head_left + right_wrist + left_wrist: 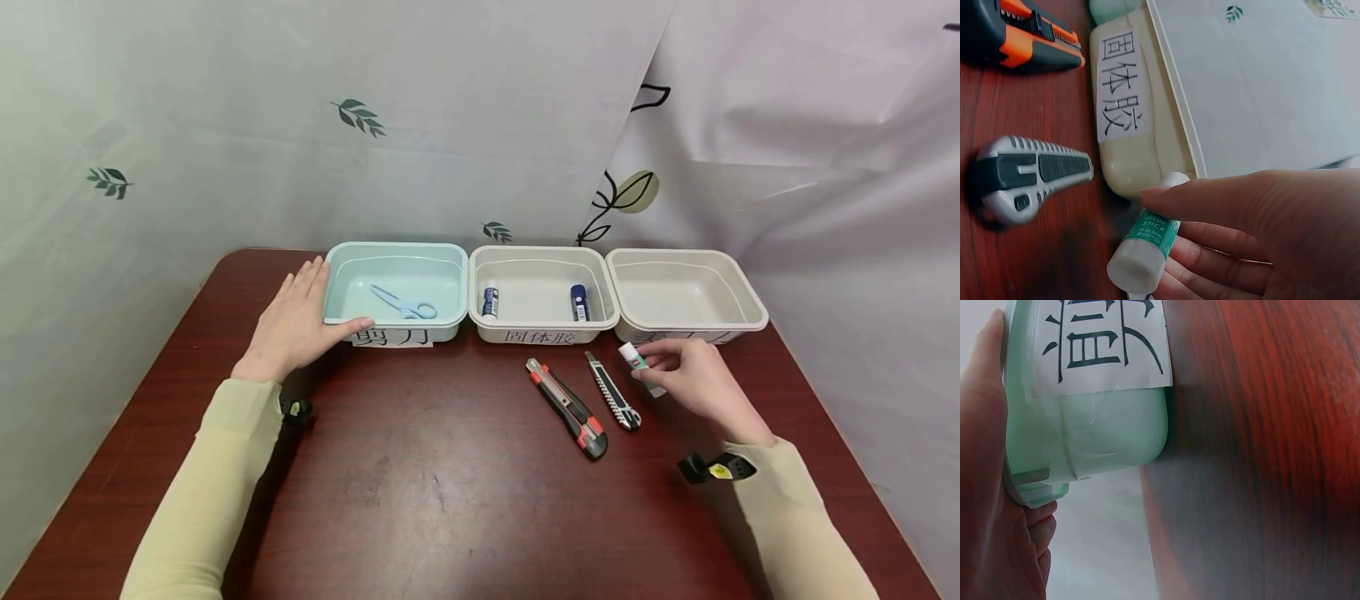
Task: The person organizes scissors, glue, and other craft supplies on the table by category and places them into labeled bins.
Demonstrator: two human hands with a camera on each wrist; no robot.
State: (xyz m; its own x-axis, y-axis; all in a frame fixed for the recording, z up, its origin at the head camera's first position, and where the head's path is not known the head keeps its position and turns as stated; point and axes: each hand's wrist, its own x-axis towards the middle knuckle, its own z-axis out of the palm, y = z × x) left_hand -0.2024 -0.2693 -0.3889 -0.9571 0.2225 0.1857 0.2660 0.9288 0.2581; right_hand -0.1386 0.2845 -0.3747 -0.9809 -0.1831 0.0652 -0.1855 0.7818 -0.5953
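Note:
My right hand (693, 375) pinches a green and white glue stick (1152, 234) between thumb and fingers, tilted in front of the right beige bin (684, 327). My left hand (296, 321) rests on the left rim of the light blue bin (397, 327), fingers straight and thumb along its front edge. Blue scissors (405, 302) lie inside that bin. In the middle beige bin (540, 325) are two glue sticks, one at the left (491, 300) and a dark blue one (580, 302) at the right. A grey-black utility knife (613, 392) lies left of my right hand.
A red and black utility knife (567, 408) lies left of the grey one on the dark red table (420, 500). The three bins stand side by side at the back, with paper labels on their fronts. A patterned curtain (480, 125) hangs behind them.

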